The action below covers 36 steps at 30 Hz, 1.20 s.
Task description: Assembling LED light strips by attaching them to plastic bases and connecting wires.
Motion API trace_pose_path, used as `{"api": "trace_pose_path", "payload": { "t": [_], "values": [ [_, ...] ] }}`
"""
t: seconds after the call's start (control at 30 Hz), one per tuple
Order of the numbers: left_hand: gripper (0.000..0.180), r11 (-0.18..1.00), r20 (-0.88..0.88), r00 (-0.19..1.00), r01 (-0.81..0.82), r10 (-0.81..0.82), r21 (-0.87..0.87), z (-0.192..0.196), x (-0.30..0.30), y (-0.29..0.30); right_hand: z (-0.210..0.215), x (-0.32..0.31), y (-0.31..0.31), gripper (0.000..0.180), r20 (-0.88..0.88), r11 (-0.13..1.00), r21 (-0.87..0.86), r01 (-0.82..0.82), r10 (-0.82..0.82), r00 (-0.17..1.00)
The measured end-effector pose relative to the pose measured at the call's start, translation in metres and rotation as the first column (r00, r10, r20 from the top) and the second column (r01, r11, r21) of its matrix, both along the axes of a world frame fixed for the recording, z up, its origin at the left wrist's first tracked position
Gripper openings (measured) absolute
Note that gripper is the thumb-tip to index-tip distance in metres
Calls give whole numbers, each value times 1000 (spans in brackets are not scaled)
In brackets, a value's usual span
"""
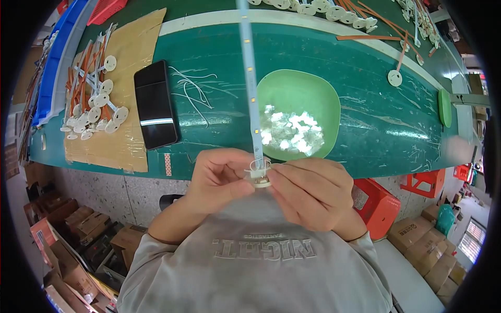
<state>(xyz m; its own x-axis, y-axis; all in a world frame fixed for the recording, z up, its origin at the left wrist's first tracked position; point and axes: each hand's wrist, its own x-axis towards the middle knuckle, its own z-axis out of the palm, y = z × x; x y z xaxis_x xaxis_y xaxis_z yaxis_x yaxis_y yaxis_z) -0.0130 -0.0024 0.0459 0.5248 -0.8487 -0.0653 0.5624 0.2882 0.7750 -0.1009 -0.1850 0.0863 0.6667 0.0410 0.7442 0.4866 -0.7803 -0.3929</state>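
Observation:
My left hand (222,175) and my right hand (312,190) meet in front of my chest, fingertips pinched together on a small white round part (259,176) with thin wire loops. A long pale LED strip (250,78) rises from that part up across the green table to the top edge of the view. Just beyond my hands sits a light green bowl (297,91) holding several small shiny clear pieces (291,130).
A black phone (155,104) lies left of the bowl, with loose white wires (193,91) beside it. Cardboard (133,52) carries several white discs with orange strips (94,99). More such discs line the far edge (334,10). Orange stools (378,206) and cardboard boxes stand on the floor.

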Motion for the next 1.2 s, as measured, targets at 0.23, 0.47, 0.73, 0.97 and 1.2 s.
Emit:
{"api": "trace_pose_path", "payload": {
  "t": [0.23,0.47,0.73,0.97,1.2],
  "values": [
    [43,989,-18,991,-134,133,-69,1,6,-2,21,33,-61,19,-409,990,-66,-126,88,908],
    [43,985,60,985,-161,164,-56,-3,20,8,14,75,-89,16,-635,865,-452,-219,-139,760],
    [31,983,58,983,-166,172,-84,-10,17,14,14,72,-84,14,-738,818,-475,-325,-169,653],
    [31,984,57,986,-153,159,-94,-4,22,7,19,66,-87,18,-777,870,-390,-302,-134,615],
    [29,979,63,980,-184,190,-90,-7,25,7,28,66,-87,16,-767,885,-365,-289,-111,632]
  ]
}}
